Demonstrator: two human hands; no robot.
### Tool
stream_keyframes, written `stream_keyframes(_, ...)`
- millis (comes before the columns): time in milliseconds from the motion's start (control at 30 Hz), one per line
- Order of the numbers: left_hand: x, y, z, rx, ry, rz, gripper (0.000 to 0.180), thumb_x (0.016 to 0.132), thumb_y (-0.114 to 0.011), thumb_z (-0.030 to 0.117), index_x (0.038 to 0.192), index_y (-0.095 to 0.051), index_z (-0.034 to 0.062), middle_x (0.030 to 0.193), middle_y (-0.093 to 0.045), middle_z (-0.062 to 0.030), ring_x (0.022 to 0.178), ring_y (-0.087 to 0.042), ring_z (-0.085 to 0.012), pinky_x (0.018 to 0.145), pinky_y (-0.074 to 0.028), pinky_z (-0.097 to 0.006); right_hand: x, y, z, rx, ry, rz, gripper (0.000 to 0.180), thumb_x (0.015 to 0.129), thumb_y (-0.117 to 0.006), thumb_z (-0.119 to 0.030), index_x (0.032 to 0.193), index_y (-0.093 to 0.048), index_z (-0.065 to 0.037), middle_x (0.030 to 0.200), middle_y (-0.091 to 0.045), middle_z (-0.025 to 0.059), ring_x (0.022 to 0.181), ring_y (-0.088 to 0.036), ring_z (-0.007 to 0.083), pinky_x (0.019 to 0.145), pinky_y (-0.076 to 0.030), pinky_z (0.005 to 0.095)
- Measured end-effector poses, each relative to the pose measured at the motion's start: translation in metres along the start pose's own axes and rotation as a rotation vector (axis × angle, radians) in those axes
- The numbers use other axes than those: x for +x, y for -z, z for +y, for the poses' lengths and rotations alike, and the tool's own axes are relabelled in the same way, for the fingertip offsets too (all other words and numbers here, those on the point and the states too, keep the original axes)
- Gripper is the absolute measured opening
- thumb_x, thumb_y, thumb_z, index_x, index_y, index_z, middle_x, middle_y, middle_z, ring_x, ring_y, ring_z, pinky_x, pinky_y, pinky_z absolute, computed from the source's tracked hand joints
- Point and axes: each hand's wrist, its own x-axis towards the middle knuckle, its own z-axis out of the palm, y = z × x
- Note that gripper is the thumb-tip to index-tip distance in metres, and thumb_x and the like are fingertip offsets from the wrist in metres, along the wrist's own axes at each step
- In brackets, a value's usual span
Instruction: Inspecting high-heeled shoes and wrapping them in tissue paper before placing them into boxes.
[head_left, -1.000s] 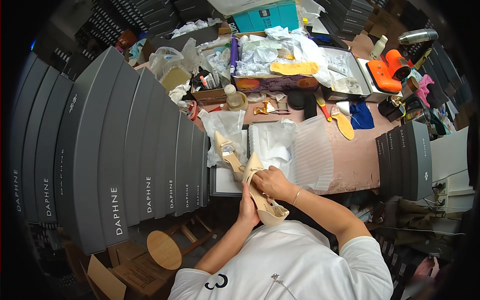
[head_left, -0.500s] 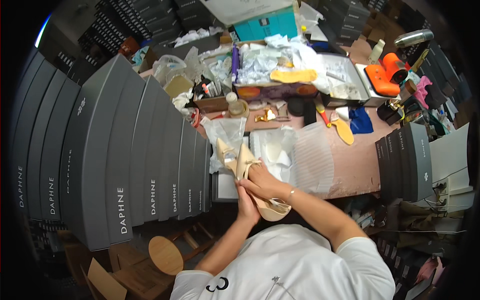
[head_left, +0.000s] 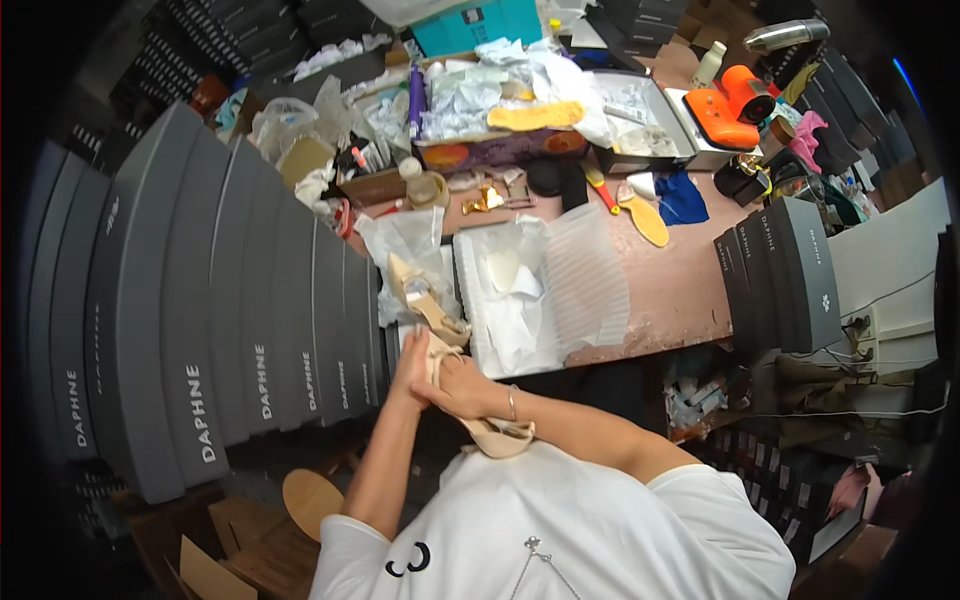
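Observation:
Close to my chest, both hands hold a beige slingback shoe (head_left: 500,440) with its heel end toward me. My left hand (head_left: 406,372) is wrapped about the left side of its front part. From the right, my right hand (head_left: 462,386) closes over the front of the shoe, hiding much of the upper. A second beige shoe (head_left: 415,292), with a pointed toe, lies just beyond my hands on white tissue paper (head_left: 405,238). To its right is an open shoe box (head_left: 478,345) lined with white paper and a translucent ribbed sheet (head_left: 590,285).
Tall stacks of dark grey shoe boxes (head_left: 190,330) stand along my left; a smaller stack (head_left: 785,275) is at the right. Across the pink table (head_left: 685,290) lie a yellow insole (head_left: 645,220), a red-and-yellow brush (head_left: 603,190) and a blue cloth (head_left: 682,198). An orange device (head_left: 720,118) sits farther back.
The held shoe has come nearer my body, and my hands have shifted along with it. The other shoe shows more fully on the tissue paper. The whole view has shifted.

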Motion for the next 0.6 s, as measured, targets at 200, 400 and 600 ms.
stream_keyframes(200,-0.032,-0.01,0.001,0.109,-0.003,-0.021,0.028,0.098,-0.048,0.028,0.119,-0.046,0.0092,0.093,-0.059,-0.0085,0.082,-0.062,-0.019,0.072,-0.054,-0.032,-0.023,0.045,-0.021,0.227,0.211,-0.181,0.05,0.093,-0.046,-0.044,0.092,-0.065,0.002,0.091,-0.064,0.021,0.089,-0.06,0.0368,0.084,-0.044,0.043)
stream_keyframes(400,-0.004,-0.028,0.021,-0.022,0.087,-0.224,0.031,0.099,-0.046,0.025,0.125,-0.043,0.0092,0.098,-0.058,-0.008,0.089,-0.061,-0.0182,0.075,-0.054,-0.034,-0.071,0.096,-0.002,-0.033,0.042,-0.049,0.037,0.09,-0.051,-0.027,0.117,-0.061,-0.004,0.146,-0.028,0.0224,0.133,-0.028,0.0413,0.107,-0.026,0.0483)
stream_keyframes(600,0.0,-0.037,-0.009,0.022,0.011,-0.07,0.035,0.099,-0.045,0.026,0.128,-0.039,0.0054,0.112,-0.055,-0.0099,0.098,-0.059,-0.0198,0.085,-0.049,-0.033,-0.011,0.033,0.026,-0.257,-0.199,0.123,0.049,0.087,-0.048,-0.033,0.111,-0.06,0.008,0.151,-0.01,0.0269,0.139,-0.012,0.0451,0.102,-0.017,0.0679)
